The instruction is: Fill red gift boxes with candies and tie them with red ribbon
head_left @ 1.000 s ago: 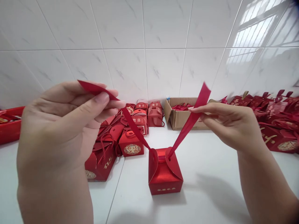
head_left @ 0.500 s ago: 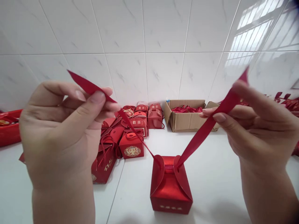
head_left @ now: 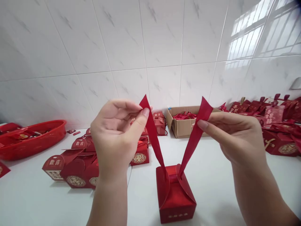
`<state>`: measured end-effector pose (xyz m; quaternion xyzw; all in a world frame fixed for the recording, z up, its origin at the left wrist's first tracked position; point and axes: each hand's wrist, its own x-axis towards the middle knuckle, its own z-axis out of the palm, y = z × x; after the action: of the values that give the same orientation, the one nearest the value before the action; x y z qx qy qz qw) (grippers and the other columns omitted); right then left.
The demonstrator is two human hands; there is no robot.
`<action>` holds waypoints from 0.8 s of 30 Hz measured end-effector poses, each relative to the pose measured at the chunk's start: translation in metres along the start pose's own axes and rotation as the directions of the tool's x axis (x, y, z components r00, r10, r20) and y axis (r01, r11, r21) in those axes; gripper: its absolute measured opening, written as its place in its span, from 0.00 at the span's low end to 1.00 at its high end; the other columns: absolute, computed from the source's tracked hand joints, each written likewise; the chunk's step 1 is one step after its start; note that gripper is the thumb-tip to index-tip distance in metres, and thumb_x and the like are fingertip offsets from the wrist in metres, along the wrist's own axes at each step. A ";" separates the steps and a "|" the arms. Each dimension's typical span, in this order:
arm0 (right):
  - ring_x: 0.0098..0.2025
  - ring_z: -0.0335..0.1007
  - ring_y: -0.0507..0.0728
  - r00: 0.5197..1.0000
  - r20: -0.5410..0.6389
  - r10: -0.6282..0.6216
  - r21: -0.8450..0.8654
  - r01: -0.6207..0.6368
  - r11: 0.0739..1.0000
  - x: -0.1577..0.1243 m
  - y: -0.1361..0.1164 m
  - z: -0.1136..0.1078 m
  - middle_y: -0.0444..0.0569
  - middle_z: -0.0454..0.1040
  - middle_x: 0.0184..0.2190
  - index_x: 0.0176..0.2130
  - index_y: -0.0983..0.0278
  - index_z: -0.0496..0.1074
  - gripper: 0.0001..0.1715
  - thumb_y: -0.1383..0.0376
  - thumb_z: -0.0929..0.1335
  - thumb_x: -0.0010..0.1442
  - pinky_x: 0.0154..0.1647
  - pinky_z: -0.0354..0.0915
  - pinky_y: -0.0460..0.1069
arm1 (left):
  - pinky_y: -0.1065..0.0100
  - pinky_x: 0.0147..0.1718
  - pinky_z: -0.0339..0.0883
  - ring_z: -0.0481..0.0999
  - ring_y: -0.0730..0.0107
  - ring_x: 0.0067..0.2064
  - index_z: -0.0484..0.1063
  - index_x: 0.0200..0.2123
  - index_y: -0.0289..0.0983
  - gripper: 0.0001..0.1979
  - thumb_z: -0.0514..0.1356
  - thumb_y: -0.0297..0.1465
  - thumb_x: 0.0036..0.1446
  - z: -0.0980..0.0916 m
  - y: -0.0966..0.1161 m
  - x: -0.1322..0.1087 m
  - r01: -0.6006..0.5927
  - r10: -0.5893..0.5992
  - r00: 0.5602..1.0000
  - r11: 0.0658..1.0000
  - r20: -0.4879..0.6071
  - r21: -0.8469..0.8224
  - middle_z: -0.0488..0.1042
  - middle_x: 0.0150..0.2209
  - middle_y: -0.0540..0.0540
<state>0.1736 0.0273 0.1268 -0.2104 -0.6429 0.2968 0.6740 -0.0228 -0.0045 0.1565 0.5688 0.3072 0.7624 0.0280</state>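
Observation:
A small shiny red gift box (head_left: 176,198) stands on the white floor in front of me, its curved top flaps closed. A red ribbon (head_left: 154,135) is threaded through the flaps, and both ends rise from the box. My left hand (head_left: 117,138) pinches the left end between thumb and fingers. My right hand (head_left: 232,135) pinches the right end (head_left: 195,135) the same way. Both ends are held up and taut, forming a narrow V above the box.
A heap of red gift boxes (head_left: 77,163) lies left of my left hand. A red plastic basket (head_left: 30,141) sits at far left. An open cardboard box (head_left: 185,124) with red ribbons stands by the tiled wall. More red boxes (head_left: 275,125) line the right side.
Both hands have moved inward, bringing the ribbon ends closer together and steeper above the box. The view has shifted, so the red basket and more boxes show at left.

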 end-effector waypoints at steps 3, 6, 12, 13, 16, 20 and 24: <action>0.29 0.76 0.55 0.998 0.060 0.032 -0.084 -0.027 0.996 0.003 -0.005 0.000 0.43 0.78 0.25 0.31 0.56 0.80 0.03 0.64 0.73 0.54 0.25 0.75 0.48 | 0.69 0.24 0.73 0.77 0.71 0.27 0.73 0.36 0.43 0.11 0.67 0.24 0.49 0.007 0.002 -0.002 0.116 -0.114 0.992 0.993 0.053 -0.040 0.77 0.27 0.52; 0.28 0.75 0.54 0.998 0.062 0.012 -0.127 -0.004 0.992 0.008 -0.006 -0.001 0.44 0.78 0.25 0.30 0.57 0.80 0.02 0.63 0.73 0.53 0.24 0.74 0.47 | 0.70 0.24 0.73 0.79 0.69 0.28 0.72 0.41 0.43 0.14 0.66 0.26 0.50 0.016 -0.003 -0.006 0.184 -0.181 0.982 0.980 0.054 -0.076 0.79 0.30 0.50; 0.30 0.75 0.53 0.997 0.070 0.022 -0.072 -0.017 0.997 0.012 0.001 -0.002 0.43 0.78 0.26 0.30 0.58 0.79 0.02 0.65 0.73 0.54 0.27 0.74 0.47 | 0.68 0.32 0.77 0.80 0.68 0.33 0.77 0.31 0.42 0.04 0.65 0.27 0.52 0.028 -0.014 -0.013 0.159 -0.153 0.986 0.982 0.064 -0.102 0.80 0.31 0.49; 0.30 0.76 0.53 0.998 0.066 0.008 -0.038 -0.005 0.999 0.012 0.003 -0.002 0.43 0.79 0.27 0.31 0.58 0.79 0.02 0.66 0.72 0.54 0.29 0.75 0.47 | 0.68 0.32 0.77 0.80 0.69 0.33 0.77 0.32 0.42 0.04 0.65 0.27 0.52 0.028 -0.014 -0.014 0.152 -0.146 0.987 0.983 0.068 -0.104 0.80 0.31 0.50; 0.31 0.77 0.53 0.997 0.035 -0.071 0.043 0.069 0.997 0.012 0.007 -0.001 0.41 0.80 0.29 0.32 0.56 0.79 0.06 0.68 0.72 0.54 0.30 0.76 0.47 | 0.68 0.31 0.77 0.79 0.71 0.32 0.77 0.33 0.44 0.04 0.65 0.29 0.53 0.025 -0.012 -0.016 0.129 -0.126 0.991 0.987 0.044 -0.093 0.80 0.31 0.51; 0.30 0.77 0.53 0.996 0.016 -0.083 0.029 0.082 0.996 0.010 0.006 0.003 0.41 0.79 0.27 0.31 0.57 0.78 0.04 0.67 0.72 0.55 0.29 0.76 0.48 | 0.67 0.28 0.75 0.79 0.70 0.32 0.77 0.32 0.48 0.05 0.66 0.30 0.53 0.024 -0.010 -0.017 0.046 -0.047 0.999 0.998 -0.023 -0.050 0.78 0.28 0.53; 0.29 0.77 0.53 0.999 0.003 -0.044 0.018 0.044 0.999 0.008 0.002 0.006 0.41 0.78 0.26 0.31 0.57 0.78 0.03 0.66 0.72 0.55 0.30 0.75 0.48 | 0.66 0.26 0.74 0.79 0.69 0.32 0.78 0.31 0.49 0.05 0.66 0.30 0.52 0.026 -0.009 -0.017 0.009 -0.011 0.999 0.999 -0.046 -0.033 0.78 0.26 0.54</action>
<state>0.1672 0.0339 0.1318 -0.1894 -0.6459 0.2882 0.6811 0.0032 0.0070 0.1418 0.5491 0.2981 0.7800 0.0339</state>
